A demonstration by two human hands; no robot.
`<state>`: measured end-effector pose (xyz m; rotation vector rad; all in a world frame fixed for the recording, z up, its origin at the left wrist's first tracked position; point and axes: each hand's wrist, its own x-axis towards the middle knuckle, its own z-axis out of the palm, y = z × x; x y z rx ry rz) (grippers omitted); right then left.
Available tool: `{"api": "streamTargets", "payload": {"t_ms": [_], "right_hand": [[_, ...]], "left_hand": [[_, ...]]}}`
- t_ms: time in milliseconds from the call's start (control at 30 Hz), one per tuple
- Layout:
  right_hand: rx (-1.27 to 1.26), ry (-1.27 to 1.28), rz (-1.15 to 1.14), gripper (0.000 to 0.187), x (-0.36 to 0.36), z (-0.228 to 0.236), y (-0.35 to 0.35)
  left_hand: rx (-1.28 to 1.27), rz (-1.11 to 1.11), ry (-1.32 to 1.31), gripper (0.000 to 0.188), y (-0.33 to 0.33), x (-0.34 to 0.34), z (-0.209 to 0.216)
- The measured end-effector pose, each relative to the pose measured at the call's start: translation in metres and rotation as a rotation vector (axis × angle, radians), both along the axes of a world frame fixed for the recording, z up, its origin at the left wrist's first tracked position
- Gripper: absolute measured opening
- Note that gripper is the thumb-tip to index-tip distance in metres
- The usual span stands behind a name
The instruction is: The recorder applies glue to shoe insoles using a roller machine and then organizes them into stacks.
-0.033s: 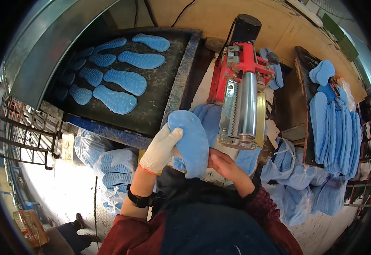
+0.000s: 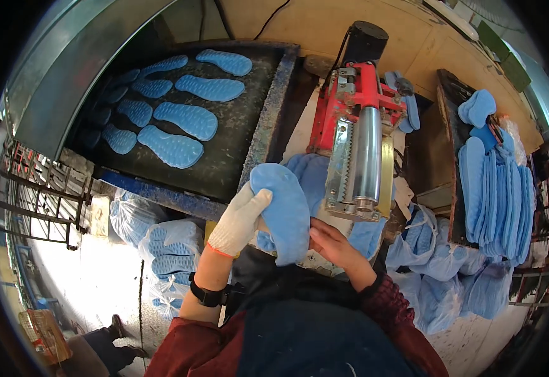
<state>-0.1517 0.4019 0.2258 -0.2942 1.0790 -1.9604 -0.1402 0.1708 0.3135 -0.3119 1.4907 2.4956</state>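
Observation:
My left hand [image 2: 241, 217], in a white knit glove, is closed on a blue shoe sole [image 2: 284, 213], with the thumb pressed on its smooth face. The sole is curved, and its lower end points toward me. My bare right hand [image 2: 337, 242] is at the sole's lower right edge, fingers stretched out and their tips at or against it. Whether they press on it is hard to see. More blue soles [image 2: 309, 176] lie just beyond the held one, partly hidden behind it.
Rows of dimpled blue soles [image 2: 186, 121] lie on a dark belt [image 2: 227, 154] at the left. A red machine with a steel roller [image 2: 367, 154] stands ahead. Stacked soles [image 2: 497, 195] fill a board at the right. Plastic bags of soles [image 2: 174, 245] sit below; a person's leg [image 2: 108, 349] shows lower left.
The held sole has shifted very slightly to the right and toward me, together with my left hand. Everything else looks the same.

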Motion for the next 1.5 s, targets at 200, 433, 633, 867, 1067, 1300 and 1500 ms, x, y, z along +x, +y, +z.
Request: {"api": "streamTargets", "payload": {"t_ms": [200,433,633,867,1067,1300,1500], "right_hand": [[0.282,0.125,-0.11,0.048,0.005,-0.013,0.012],[0.63,-0.002,-0.285,0.045,0.01,-0.047,0.081],[0.298,-0.058,-0.787,0.03,-0.003,-0.018,0.09],[0.767,0.421,-1.181,0.033,-0.026,-0.079,0.117],[1.116,0.74,-1.079,0.036,-0.019,-0.083,0.094],[1.172,0.778,-1.134,0.036,-0.021,-0.077,0.094],[1.16,0.716,-1.114,0.038,-0.025,-0.08,0.093]], "left_hand": [[-0.487,-0.167,0.183,0.041,0.001,-0.005,0.005],[-0.551,0.154,0.11,0.039,-0.028,-0.059,0.017],[-1.392,0.239,0.437,0.033,-0.039,-0.103,-0.029],[-1.77,0.326,0.628,0.023,-0.001,-0.114,-0.044],[-1.861,0.358,0.671,0.023,-0.013,-0.103,-0.052],[-1.846,0.316,0.676,0.028,-0.006,-0.112,-0.048],[-1.944,0.433,0.79,0.051,0.001,-0.115,-0.035]]}}
